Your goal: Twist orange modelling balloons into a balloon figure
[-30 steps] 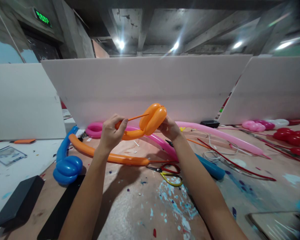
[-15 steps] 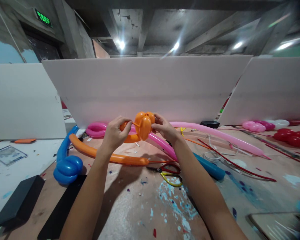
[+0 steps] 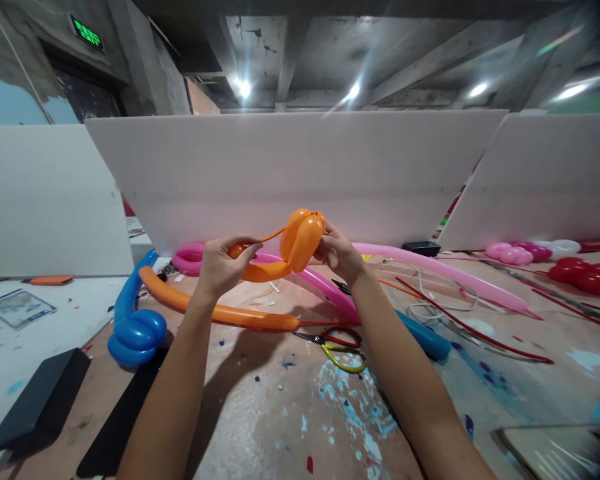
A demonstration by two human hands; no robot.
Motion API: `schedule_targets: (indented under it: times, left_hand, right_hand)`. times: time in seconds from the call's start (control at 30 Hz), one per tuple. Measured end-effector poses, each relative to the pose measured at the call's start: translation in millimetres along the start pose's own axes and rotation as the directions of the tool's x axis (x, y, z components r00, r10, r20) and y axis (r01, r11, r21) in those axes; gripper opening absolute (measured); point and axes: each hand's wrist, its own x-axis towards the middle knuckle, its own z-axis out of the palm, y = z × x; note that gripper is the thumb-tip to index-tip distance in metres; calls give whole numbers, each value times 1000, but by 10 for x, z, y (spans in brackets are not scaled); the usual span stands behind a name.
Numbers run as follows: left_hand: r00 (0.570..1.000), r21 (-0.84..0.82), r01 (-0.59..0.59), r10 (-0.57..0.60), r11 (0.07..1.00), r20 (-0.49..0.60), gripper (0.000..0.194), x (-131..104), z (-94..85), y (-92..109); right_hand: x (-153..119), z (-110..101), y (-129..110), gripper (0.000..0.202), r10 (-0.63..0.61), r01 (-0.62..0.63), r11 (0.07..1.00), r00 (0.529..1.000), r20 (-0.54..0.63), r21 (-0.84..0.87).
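An orange twisted balloon [image 3: 303, 239], with several bulging lobes bunched together, is held up over the table between my two hands. My left hand [image 3: 226, 261] pinches a thin orange strand that stretches to the lobes, and a rounded orange part shows inside its fingers. My right hand [image 3: 341, 253] grips the right side of the lobes, its fingertips partly hidden behind them. A longer orange segment curves below the lobes toward my left hand. On the table beneath lie a long orange balloon [image 3: 250, 319] and scissors [image 3: 337, 343] with red and yellow handles.
A blue twisted balloon [image 3: 137, 337] lies at left near a black box [image 3: 40, 400]. Pink balloons [image 3: 445, 275] and a teal balloon [image 3: 425, 335] lie behind and right. White boards [image 3: 300, 173] stand across the back. A phone-like object [image 3: 560, 453] sits front right.
The orange lobes have moved up and right and tilted with my right hand. My left hand has shifted slightly left, and the thin strand between them is stretched longer.
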Motion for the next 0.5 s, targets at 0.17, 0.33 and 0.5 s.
schedule_targets:
  times: [0.17,0.33,0.5]
  left_hand:
    - [999,-88,42,-40,995,30,19,6,-68,66]
    - [997,-14,12,-11,1000,77,16,-10,-38,71]
    - [996,86,-21,14,996,84,15,-19,-17,42]
  right_hand:
    - [21,-102,45,34,10,-11,997,1000,16,72]
    - [9,-57,47,38,55,-56,998,998,21,30]
    - [-17,-12,6,41,58,-58,998,998,9,15]
